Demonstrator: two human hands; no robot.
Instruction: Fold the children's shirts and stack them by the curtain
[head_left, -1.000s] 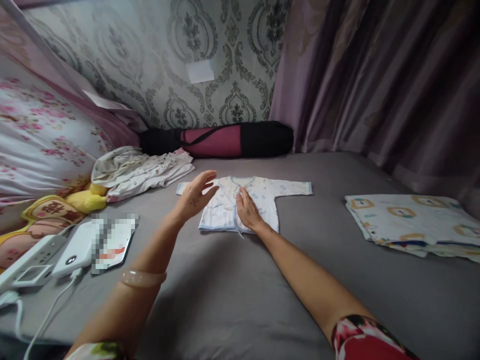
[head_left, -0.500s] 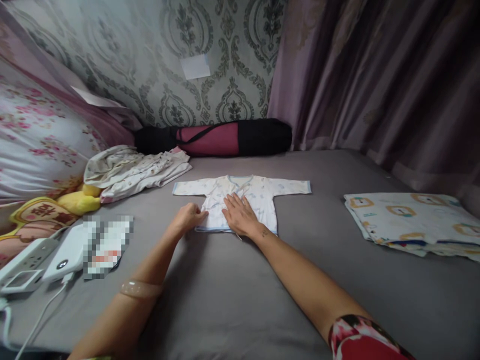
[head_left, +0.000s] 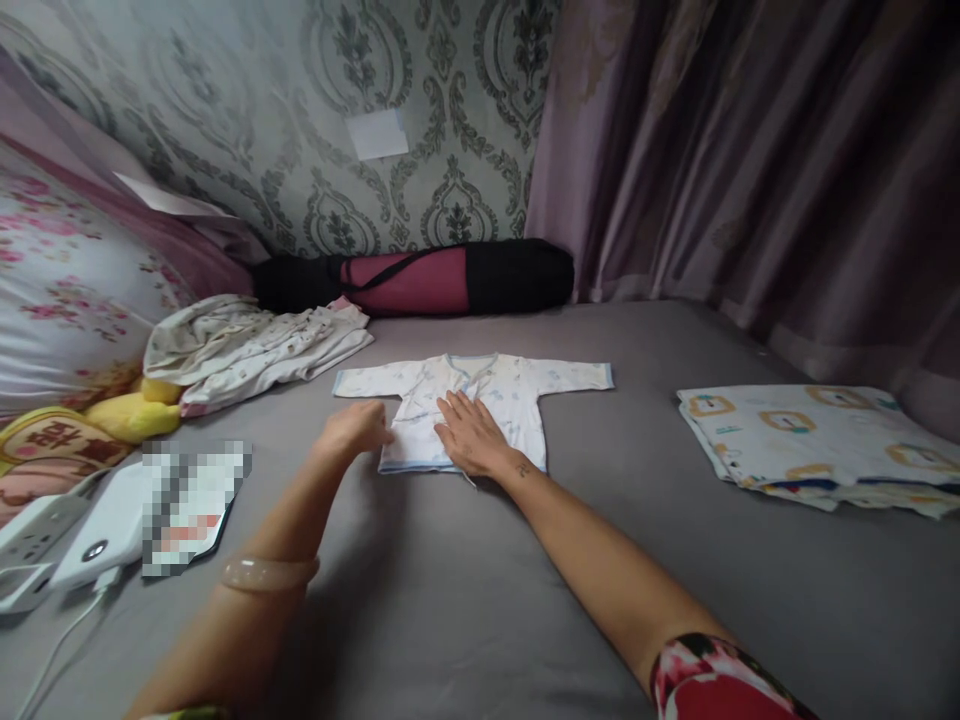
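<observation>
A small white baby shirt (head_left: 420,440) with pale prints and light blue edging lies spread on the grey bed sheet, both sleeves out to the sides. My right hand (head_left: 469,435) rests flat on its lower middle, fingers stretched out. By the shirt's left side, my left hand (head_left: 354,428) is curled with its fingers drawn together. Its fingertips are near the side edge, and no cloth shows pulled up in them. A short tie end peeks out below the hem, under my right wrist.
A folded printed cloth (head_left: 810,430) lies on the right. To the left are crumpled light clothes (head_left: 262,345), a yellow plush toy (head_left: 131,412), a white power bank (head_left: 112,530) on a cable, and a power strip (head_left: 37,535). A black and maroon long bag (head_left: 412,280) lies along the wall.
My left hand has moved slightly left, off the shirt's lower side edge. My right hand stays flat on the shirt. The whole view has shifted a little.
</observation>
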